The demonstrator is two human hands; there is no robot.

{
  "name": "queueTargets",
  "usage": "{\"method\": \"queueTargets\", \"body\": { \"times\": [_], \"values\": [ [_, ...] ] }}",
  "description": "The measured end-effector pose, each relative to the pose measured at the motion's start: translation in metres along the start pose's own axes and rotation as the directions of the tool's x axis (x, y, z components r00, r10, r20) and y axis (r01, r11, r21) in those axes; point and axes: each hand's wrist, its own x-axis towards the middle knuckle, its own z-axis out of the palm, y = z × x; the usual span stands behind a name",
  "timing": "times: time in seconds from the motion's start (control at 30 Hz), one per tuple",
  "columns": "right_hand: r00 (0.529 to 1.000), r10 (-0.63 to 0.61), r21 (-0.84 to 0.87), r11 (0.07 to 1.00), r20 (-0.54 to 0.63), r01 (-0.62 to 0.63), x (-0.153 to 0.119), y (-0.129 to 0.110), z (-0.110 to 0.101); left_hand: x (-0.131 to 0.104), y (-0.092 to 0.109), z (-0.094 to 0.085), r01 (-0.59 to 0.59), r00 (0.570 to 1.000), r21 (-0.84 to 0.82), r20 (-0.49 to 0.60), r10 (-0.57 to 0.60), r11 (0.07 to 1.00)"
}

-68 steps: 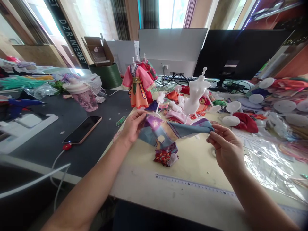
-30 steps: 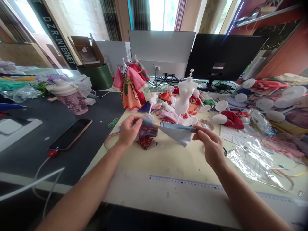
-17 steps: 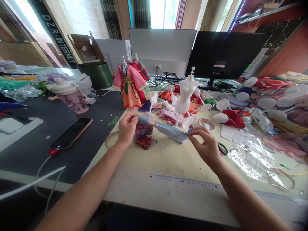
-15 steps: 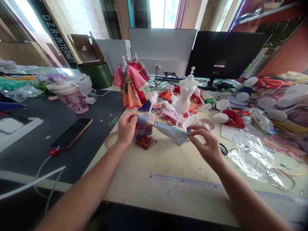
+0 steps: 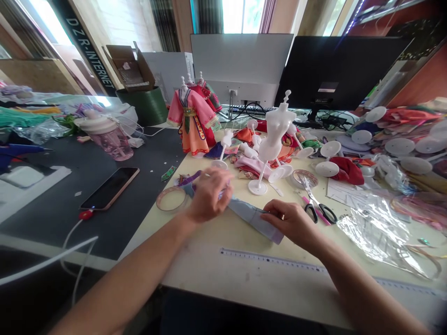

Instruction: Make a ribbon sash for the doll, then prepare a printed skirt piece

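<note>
A strip of light blue fabric (image 5: 252, 215) stretches over the table between my hands. My right hand (image 5: 295, 224) pinches its right end between thumb and fingers. Over the fabric's left part is my left hand (image 5: 210, 194), its fingers curled but smeared by motion, so I cannot make out whether it grips the cloth. Purple and patterned fabric (image 5: 192, 178) shows just beyond that hand. A roll of tape (image 5: 171, 199) lies at its left. Behind the fabric, a bare white mini mannequin (image 5: 277, 128) stands upright on its round base.
Scissors (image 5: 316, 202) lie right of my right hand, near clear plastic wrap (image 5: 373, 235). A ruler (image 5: 272, 259) runs along the front. Dressed mannequins (image 5: 190, 118) stand at the back left. A phone (image 5: 111, 188) and a pink cup (image 5: 108, 137) are on the dark mat.
The fabric has come down toward the tabletop. My right hand has lowered with its end, and my left hand has shifted right over the cloth. The scissors now show fully.
</note>
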Motion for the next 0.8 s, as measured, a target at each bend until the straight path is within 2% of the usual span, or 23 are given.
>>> {"method": "queueTargets", "body": {
  "times": [0.03,0.07,0.13,0.2,0.27,0.3,0.33,0.4,0.43,0.47,0.5,0.57,0.63,0.8],
  "values": [
    [1.0,-0.008,-0.003,1.0,0.001,0.008,0.0,0.0,0.001,0.0,0.009,0.002,-0.093,0.995,-0.027,0.045,0.094,0.995],
    [1.0,-0.019,-0.001,1.0,0.0,0.019,0.0,0.0,0.002,-0.001,0.018,0.003,-0.127,0.984,-0.051,0.122,0.132,0.991],
    [0.999,-0.04,0.007,0.999,-0.014,0.04,0.0,0.0,0.003,-0.006,0.032,0.007,-0.111,0.966,-0.099,0.221,0.131,0.989],
    [0.998,-0.059,0.016,0.998,-0.035,0.059,-0.001,-0.001,0.004,-0.012,0.044,0.011,0.035,0.965,-0.14,0.262,0.003,0.99],
    [0.996,-0.07,0.017,0.997,-0.059,0.071,-0.001,0.0,0.004,-0.019,0.056,0.013,0.275,0.932,-0.207,0.295,-0.208,0.939],
    [0.995,-0.073,0.013,0.997,-0.069,0.074,-0.001,0.0,0.004,-0.022,0.061,0.014,0.406,0.886,-0.258,0.347,-0.308,0.877],
    [0.994,-0.078,0.005,0.997,-0.075,0.078,-0.001,0.0,0.004,-0.024,0.066,0.015,0.541,0.814,-0.327,0.435,-0.385,0.775],
    [0.991,-0.103,-0.023,0.995,-0.085,0.102,-0.002,0.0,0.005,-0.026,0.074,0.018,0.777,0.623,-0.423,0.621,-0.475,0.465],
    [0.988,-0.126,-0.043,0.992,-0.089,0.123,-0.002,-0.001,0.005,-0.026,0.075,0.019,0.846,0.533,-0.441,0.691,-0.488,0.299],
    [0.984,-0.154,-0.066,0.987,-0.093,0.149,-0.003,-0.002,0.006,-0.025,0.076,0.02,0.881,0.461,-0.447,0.736,-0.497,0.156],
    [0.977,-0.187,-0.091,0.98,-0.099,0.178,-0.003,-0.003,0.006,-0.023,0.075,0.021,0.89,0.413,-0.454,0.756,-0.507,0.047],
    [0.961,-0.254,-0.143,0.961,-0.11,0.237,-0.005,-0.007,0.008,-0.02,0.072,0.023,0.872,0.374,-0.483,0.758,-0.534,-0.076],
    [0.947,-0.301,-0.181,0.943,-0.116,0.278,-0.005,-0.011,0.009,-0.018,0.069,0.023,0.845,0.364,-0.516,0.745,-0.559,-0.138],
    [0.933,-0.341,-0.214,0.926,-0.112,0.312,-0.005,-0.014,0.01,-0.017,0.067,0.02,0.822,0.354,-0.54,0.734,-0.579,-0.181]
  ]
}}
